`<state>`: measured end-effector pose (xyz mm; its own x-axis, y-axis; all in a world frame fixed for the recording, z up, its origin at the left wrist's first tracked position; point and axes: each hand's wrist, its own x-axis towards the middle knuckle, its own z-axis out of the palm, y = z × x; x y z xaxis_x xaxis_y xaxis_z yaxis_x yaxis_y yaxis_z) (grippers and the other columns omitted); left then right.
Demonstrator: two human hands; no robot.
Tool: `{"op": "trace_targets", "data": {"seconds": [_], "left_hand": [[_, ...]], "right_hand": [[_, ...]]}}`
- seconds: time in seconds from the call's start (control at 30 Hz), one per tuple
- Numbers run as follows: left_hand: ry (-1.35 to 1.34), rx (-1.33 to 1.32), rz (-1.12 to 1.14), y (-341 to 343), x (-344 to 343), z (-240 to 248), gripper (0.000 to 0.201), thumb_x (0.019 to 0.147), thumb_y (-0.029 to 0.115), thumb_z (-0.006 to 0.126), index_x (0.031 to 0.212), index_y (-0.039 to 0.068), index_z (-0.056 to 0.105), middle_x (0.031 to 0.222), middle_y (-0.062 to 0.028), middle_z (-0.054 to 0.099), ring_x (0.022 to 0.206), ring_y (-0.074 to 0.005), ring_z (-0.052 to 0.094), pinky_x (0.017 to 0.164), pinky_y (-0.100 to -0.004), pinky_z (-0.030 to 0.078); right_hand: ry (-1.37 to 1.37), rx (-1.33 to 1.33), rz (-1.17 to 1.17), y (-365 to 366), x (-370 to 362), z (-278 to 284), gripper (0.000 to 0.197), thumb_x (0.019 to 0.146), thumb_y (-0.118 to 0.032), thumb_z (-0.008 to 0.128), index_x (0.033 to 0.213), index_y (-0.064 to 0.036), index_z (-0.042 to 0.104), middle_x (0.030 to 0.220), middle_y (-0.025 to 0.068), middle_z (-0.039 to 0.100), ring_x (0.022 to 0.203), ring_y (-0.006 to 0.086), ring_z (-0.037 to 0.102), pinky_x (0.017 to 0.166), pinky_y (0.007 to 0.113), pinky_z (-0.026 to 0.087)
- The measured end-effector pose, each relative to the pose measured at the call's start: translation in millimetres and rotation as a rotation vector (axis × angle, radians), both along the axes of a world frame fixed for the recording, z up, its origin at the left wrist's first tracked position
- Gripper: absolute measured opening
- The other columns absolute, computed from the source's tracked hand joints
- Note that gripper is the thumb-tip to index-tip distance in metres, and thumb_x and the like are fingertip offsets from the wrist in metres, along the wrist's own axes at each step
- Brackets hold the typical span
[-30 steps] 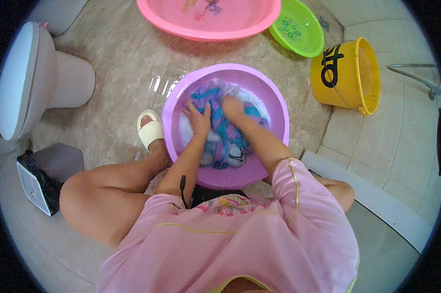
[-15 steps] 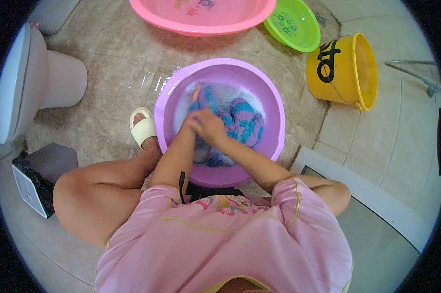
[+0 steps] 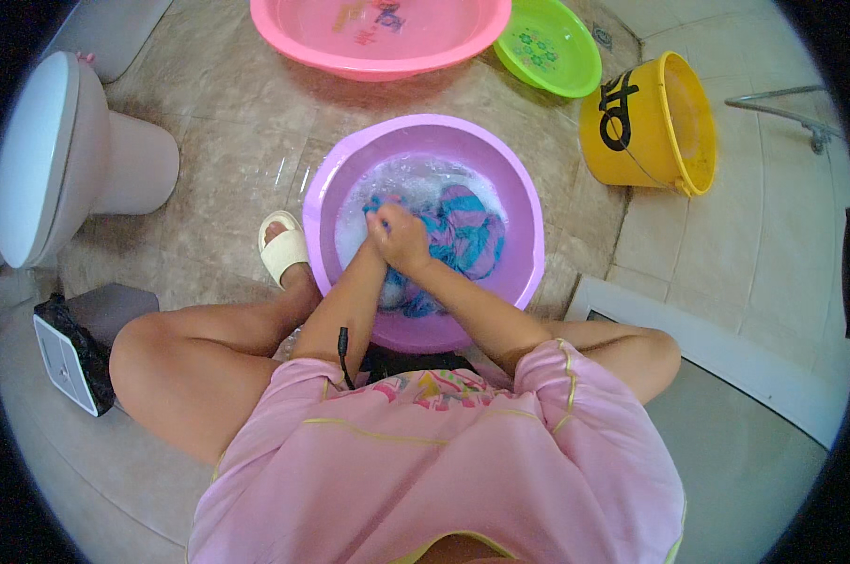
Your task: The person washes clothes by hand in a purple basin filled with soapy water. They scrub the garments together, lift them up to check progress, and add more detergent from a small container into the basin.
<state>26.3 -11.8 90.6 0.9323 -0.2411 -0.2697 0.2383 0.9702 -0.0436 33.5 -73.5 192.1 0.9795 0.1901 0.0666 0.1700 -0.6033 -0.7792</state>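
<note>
A purple basin (image 3: 519, 188) stands on the floor before me with foamy water in it. A wet blue and purple cloth (image 3: 470, 235) lies bunched in it, mostly at the right side. My right hand (image 3: 404, 240) is closed in a fist over the cloth at the basin's left middle. Against it, partly covered by the right hand, my left hand (image 3: 376, 233) grips the same cloth. A small bunch of the cloth pokes out just beyond both hands. Most of the left fingers are hidden.
Beyond the basin are a pink tub (image 3: 397, 68) and a green bowl (image 3: 575, 70). A yellow bucket (image 3: 622, 141) stands at the right by the tiled wall. To the left are a white toilet (image 3: 133, 164) and a bin with a black bag (image 3: 91, 343). My slippered foot (image 3: 284, 252) rests beside the basin.
My hands have drawn together, and the piece of cloth stretched beyond them has shrunk to a small bunch. The view has shifted slightly.
</note>
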Motion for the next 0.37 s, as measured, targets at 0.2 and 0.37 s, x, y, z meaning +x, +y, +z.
{"op": "trace_targets", "data": {"seconds": [0.2, 0.37], "left_hand": [[0.265, 0.414, -0.517, 12, 26, 160, 0.045, 0.087, 0.046, 0.035, 0.108, 0.01, 0.052, 0.104, -0.0099, 0.058, 0.095, -0.023, 0.054, 0.086, -0.0428, 0.041], [0.099, 0.552, -0.218, 66, 54, 199, 0.046, 0.083, 0.049, 0.044, 0.108, 0.012, 0.052, 0.101, -0.011, 0.059, 0.093, -0.0262, 0.056, 0.086, -0.046, 0.042]], "right_hand": [[0.24, 0.134, -0.197, -99, 76, 16, 0.041, 0.074, -0.034, 0.061, 0.103, -0.0057, 0.052, 0.087, 0.0175, 0.06, 0.083, 0.0297, 0.058, 0.072, 0.038, 0.045], [0.475, -0.378, 0.757, -132, 73, 112, 0.057, 0.064, -0.028, 0.071, 0.112, -0.0048, 0.053, 0.101, 0.0118, 0.06, 0.097, 0.0227, 0.054, 0.091, 0.032, 0.035]]}}
